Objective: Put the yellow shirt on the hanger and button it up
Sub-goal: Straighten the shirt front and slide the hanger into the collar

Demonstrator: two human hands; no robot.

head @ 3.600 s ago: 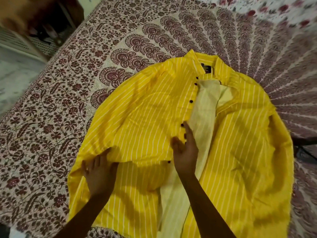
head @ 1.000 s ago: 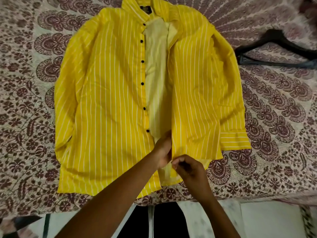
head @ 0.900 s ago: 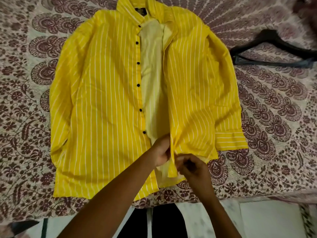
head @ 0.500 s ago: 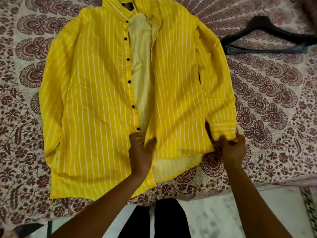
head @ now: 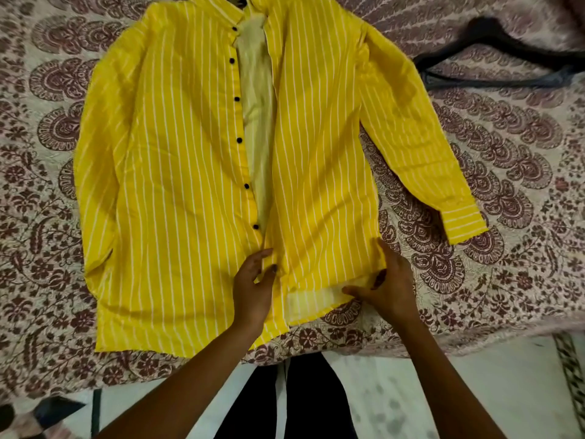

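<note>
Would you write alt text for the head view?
A yellow striped shirt lies open-fronted on a patterned bedspread; the left hand touches its lower placket, the right hand its hem corner. A dark hanger lies apart, upper right.

Both our hands low and forward, palms down, close together but apart.
Our left hand [head: 253, 288] lies palm down, fingers loosely bent and slightly spread, thumb out to the right, no clear grip. Our right hand [head: 391, 288] sits to its right, fingers splayed, index finger [head: 383, 248] reaching far, thumb [head: 349, 290] stretched left. Both arms bare, entering from the near edge: left forearm [head: 196, 369] slants in from near left, right forearm [head: 443, 369] from near right.
</note>
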